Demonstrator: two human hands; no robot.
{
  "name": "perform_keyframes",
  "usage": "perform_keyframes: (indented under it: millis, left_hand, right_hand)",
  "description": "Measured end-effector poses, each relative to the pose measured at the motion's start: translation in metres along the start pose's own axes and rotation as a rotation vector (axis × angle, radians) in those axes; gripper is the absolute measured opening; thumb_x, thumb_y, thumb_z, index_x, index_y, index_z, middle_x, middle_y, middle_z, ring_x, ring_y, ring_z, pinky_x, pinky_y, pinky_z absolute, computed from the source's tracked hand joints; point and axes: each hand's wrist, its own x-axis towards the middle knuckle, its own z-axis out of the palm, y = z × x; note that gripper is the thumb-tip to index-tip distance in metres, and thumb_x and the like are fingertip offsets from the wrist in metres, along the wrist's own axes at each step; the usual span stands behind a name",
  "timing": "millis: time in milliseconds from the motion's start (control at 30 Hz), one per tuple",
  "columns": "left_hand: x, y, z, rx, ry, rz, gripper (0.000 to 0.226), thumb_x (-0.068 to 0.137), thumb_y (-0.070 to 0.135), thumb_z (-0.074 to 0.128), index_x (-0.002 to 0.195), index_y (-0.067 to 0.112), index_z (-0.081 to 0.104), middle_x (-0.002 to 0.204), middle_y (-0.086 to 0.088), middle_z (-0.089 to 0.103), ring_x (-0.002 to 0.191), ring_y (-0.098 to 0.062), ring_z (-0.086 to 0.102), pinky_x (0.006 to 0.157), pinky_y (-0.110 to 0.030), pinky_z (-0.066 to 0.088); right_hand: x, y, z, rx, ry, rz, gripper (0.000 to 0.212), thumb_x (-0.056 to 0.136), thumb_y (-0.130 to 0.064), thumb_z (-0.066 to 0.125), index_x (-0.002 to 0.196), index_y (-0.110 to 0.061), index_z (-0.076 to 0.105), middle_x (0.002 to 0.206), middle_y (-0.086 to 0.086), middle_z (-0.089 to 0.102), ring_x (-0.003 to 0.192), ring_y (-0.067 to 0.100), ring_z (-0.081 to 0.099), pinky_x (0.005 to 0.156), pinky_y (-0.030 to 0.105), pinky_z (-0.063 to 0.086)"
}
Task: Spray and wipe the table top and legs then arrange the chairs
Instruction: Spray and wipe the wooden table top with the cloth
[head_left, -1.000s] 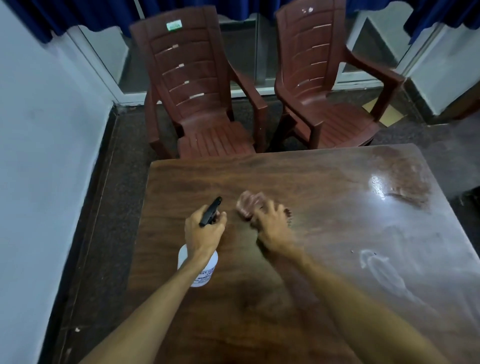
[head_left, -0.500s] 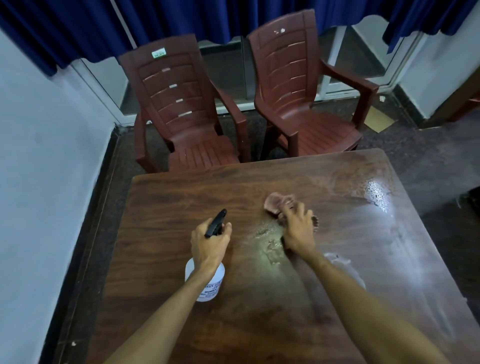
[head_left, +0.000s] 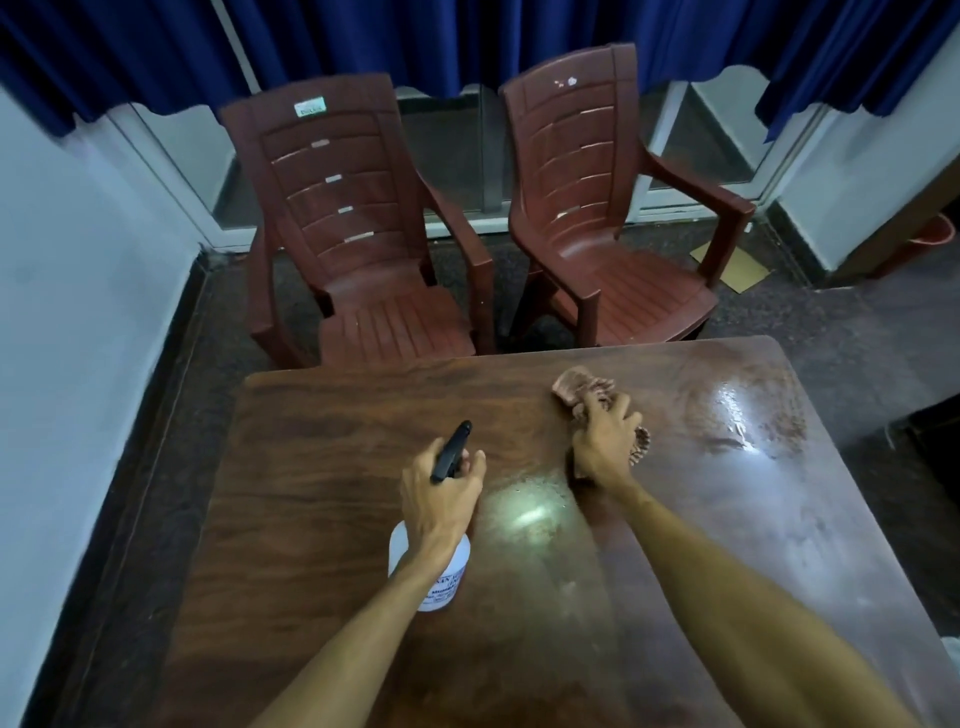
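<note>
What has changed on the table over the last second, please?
The right hand has pushed the cloth farther across the table, toward its far right part. The left hand still grips the spray bottle; both chairs are unmoved.

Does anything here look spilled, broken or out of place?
Nothing broken. The table has wet patches, as you'd expect with a spray bottle in use. The right chair sits angled rather than square. A flat cardboard piece lies on the floor behind it.

Glossy wet wood-grain table (head_left: 322, 519), ribbed plastic chairs (head_left: 363, 270), pinkish cloth (head_left: 574, 384), white plastic spray bottle (head_left: 452, 577).
</note>
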Motion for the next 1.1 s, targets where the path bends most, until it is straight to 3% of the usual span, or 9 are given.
perform_keyframes:
  millis: [67,200,367,533,633,733,933,1033,1100]
  left_hand:
    - [0.010,-0.005,-0.006,0.006,0.022,0.002,0.024,0.084,0.023,0.080,0.067,0.018,0.063,0.055,0.005,0.062,0.051,-0.009,0.059,0.055,-0.027,0.050]
    - [0.031,-0.010,-0.014,0.020,0.071,0.004,0.022,0.083,0.023,0.081,0.069,0.018,0.065,0.058,0.006,0.064,0.056,-0.008,0.062,0.056,-0.027,0.050]
    - [0.047,-0.007,-0.020,-0.015,0.098,0.030,0.023,0.084,0.021,0.080,0.069,0.015,0.064,0.058,0.004,0.064,0.055,-0.010,0.062,0.057,-0.027,0.051]
    - [0.048,0.000,-0.009,0.032,0.091,0.068,0.017,0.084,0.020,0.080,0.073,0.017,0.068,0.059,0.009,0.064,0.059,-0.004,0.062,0.055,-0.017,0.043]
    - [0.039,0.010,0.004,0.024,0.078,0.065,0.019,0.084,0.019,0.080,0.071,0.016,0.067,0.059,0.007,0.064,0.061,-0.004,0.063,0.054,-0.017,0.043]
    - [0.023,0.022,0.024,0.010,0.054,0.062,0.020,0.085,0.018,0.080,0.071,0.016,0.066,0.058,0.007,0.063,0.058,-0.005,0.062,0.055,-0.016,0.042]
    - [-0.029,0.066,0.096,0.017,-0.055,0.048,0.022,0.086,0.019,0.078,0.069,0.019,0.064,0.056,0.007,0.062,0.055,-0.006,0.061,0.049,-0.017,0.042]
    - [-0.057,0.094,0.136,0.029,-0.094,0.047,0.032,0.087,0.019,0.078,0.061,0.021,0.059,0.050,0.009,0.055,0.047,-0.003,0.057,0.044,-0.013,0.036]
    - [-0.075,0.113,0.166,0.029,-0.118,0.036,0.043,0.089,0.016,0.076,0.054,0.022,0.052,0.044,0.011,0.046,0.038,-0.004,0.051,0.038,-0.012,0.032]
  right_hand:
    - [0.000,-0.038,0.012,-0.043,0.021,-0.014,0.055,0.075,-0.011,0.059,0.129,-0.020,0.055,0.133,0.021,0.041,0.106,0.039,0.042,0.089,0.044,0.036]
    - [-0.021,-0.100,0.044,-0.045,-0.231,-0.643,0.061,0.078,-0.007,0.052,0.136,-0.027,0.050,0.132,0.010,0.037,0.105,0.031,0.037,0.088,0.040,0.037]
    - [0.061,-0.091,0.041,-0.079,-0.014,-0.138,0.059,0.077,-0.022,0.051,0.136,-0.022,0.052,0.136,0.021,0.039,0.111,0.042,0.042,0.093,0.047,0.035]
    - [0.011,-0.127,0.055,-0.079,-0.230,-0.715,0.046,0.085,-0.023,0.057,0.132,-0.024,0.052,0.134,0.015,0.042,0.105,0.035,0.039,0.091,0.047,0.037]
    - [0.043,-0.069,0.022,-0.103,-0.115,-0.465,0.063,0.074,-0.016,0.056,0.137,-0.023,0.051,0.132,0.017,0.043,0.105,0.038,0.041,0.091,0.046,0.038]
    - [0.058,0.017,-0.022,-0.080,-0.037,-0.147,0.053,0.077,-0.012,0.055,0.129,-0.019,0.056,0.126,0.019,0.043,0.100,0.038,0.041,0.087,0.046,0.039]
    - [-0.027,0.144,-0.060,-0.007,-0.120,-0.381,0.060,0.073,-0.008,0.053,0.130,-0.024,0.054,0.123,0.011,0.041,0.095,0.029,0.037,0.085,0.046,0.043]
    - [0.000,0.218,-0.095,0.065,0.013,0.103,0.060,0.077,-0.005,0.059,0.136,-0.020,0.054,0.136,0.022,0.037,0.111,0.043,0.039,0.098,0.051,0.041]
    - [0.016,0.245,-0.115,0.058,0.035,0.214,0.054,0.082,-0.006,0.061,0.135,-0.018,0.055,0.141,0.026,0.033,0.114,0.047,0.037,0.101,0.051,0.038]
